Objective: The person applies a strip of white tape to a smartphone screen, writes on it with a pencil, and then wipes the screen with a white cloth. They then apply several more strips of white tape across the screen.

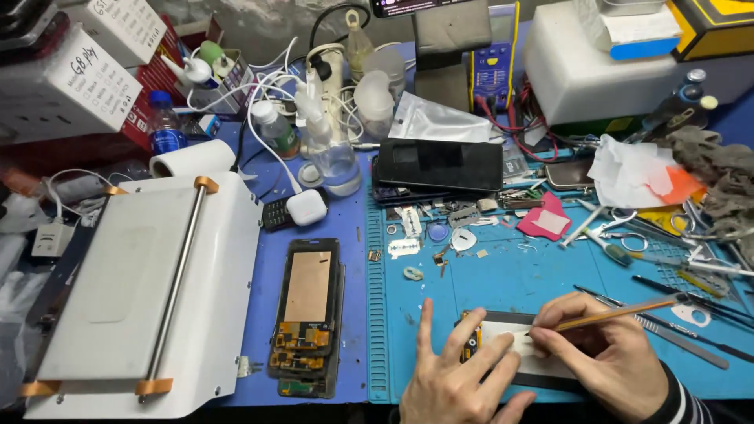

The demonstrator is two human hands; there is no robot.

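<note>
Left hand [459, 377]: fingers spread flat, pinning the phone [503, 345] steady at six o'clock on the blue mat [510, 283].
Right hand [609, 361]: fingers pinched around a thin wooden stick [620, 312], its tip on the phone.
Spare phone frame [308, 318]: set aside at nine o'clock.

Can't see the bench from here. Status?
Left hand pins phone part flat. Right hand holds thin tool, tip on part. Tweezers lie close by.

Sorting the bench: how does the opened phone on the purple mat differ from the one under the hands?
The opened phone lies lengthwise, untouched, copper panel and orange parts exposed. The phone under the hands lies crosswise, pinned by the left hand, while the right hand works a thin tool on it. Both lie flat.
</note>
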